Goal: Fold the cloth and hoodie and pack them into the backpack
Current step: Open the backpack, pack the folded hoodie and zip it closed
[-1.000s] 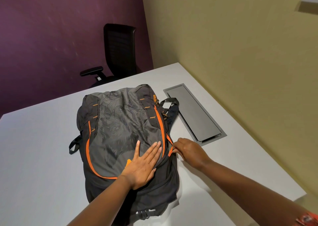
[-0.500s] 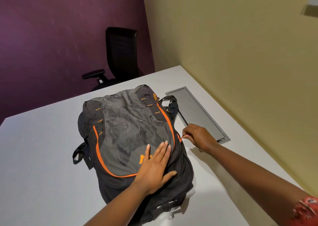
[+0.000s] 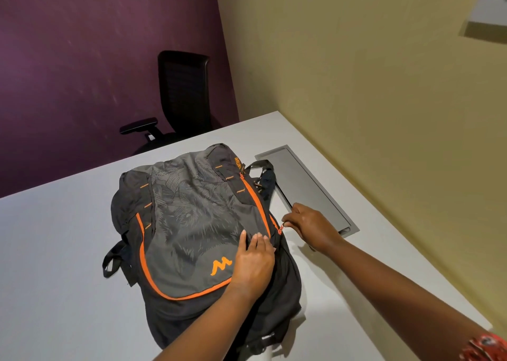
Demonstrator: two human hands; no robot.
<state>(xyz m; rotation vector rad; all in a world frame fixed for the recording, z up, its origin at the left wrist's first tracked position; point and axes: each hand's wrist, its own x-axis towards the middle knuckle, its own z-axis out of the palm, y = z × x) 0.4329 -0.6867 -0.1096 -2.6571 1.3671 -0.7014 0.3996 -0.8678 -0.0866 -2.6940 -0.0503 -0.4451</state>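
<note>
A grey and black backpack (image 3: 192, 223) with orange zips lies flat on the white table (image 3: 55, 251), its top toward the far wall. My left hand (image 3: 253, 261) lies flat on its front panel beside the orange logo, fingers straight, pressing the fabric down. My right hand (image 3: 310, 227) pinches the orange zip pull (image 3: 280, 229) on the bag's right side. No cloth or hoodie shows outside the bag.
A grey cable hatch (image 3: 304, 187) is set into the table just right of the bag, close to the yellow wall. A black office chair (image 3: 181, 102) stands beyond the table's far edge against the purple wall.
My right hand has drawn the zip pull along the bag's right side toward its top. My left hand has shifted with it across the front panel, uncovering the orange logo.
</note>
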